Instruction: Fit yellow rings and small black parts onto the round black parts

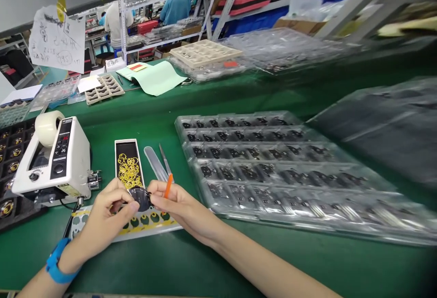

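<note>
Bright overall, with smeared blur toward the right edge.

ok so both our arms are bare at the forearm. our left arm (pixel 43 284) runs up from the bottom left corner and only a short bit shows, while our right arm (pixel 259 259) makes a long slant in from the bottom right. left hand (pixel 109 211) has its fingers curled over and the thumb (pixel 126 212) out straight, tip pressed in a pinch. right hand (pixel 175 198) is pinching too, thumb and index pointing left. hands are near each other, tips facing.
</note>
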Demonstrator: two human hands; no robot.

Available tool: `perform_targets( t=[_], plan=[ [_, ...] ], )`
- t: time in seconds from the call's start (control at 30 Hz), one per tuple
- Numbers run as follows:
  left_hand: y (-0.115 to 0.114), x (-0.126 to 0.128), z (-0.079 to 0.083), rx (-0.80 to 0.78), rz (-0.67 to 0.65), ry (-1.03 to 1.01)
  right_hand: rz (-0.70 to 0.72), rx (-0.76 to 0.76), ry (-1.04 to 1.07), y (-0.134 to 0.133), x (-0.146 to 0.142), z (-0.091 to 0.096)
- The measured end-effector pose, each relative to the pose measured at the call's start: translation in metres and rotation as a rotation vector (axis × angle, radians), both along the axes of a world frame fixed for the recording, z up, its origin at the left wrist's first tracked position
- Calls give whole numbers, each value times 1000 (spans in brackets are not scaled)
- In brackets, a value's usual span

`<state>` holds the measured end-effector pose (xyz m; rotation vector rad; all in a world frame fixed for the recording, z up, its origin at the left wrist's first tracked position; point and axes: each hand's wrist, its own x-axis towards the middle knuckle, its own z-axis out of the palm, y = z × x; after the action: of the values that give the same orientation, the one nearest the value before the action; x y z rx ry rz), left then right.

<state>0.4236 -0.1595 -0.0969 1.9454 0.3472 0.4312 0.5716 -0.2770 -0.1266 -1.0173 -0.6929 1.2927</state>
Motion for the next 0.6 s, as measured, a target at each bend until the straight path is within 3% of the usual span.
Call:
perform_targets(
  t=[0.2, 0.33, 0.6],
  plan=[
    [-2, -4, 6, 59, 2, -65, -33, 3, -12, 1, 0, -1],
    [-4, -4, 10, 100, 12, 17, -28, 20, -14, 2, 0, -2],
    [1, 3, 6, 7, 68, 60, -39, 12, -22, 1, -1, -3]
  ],
)
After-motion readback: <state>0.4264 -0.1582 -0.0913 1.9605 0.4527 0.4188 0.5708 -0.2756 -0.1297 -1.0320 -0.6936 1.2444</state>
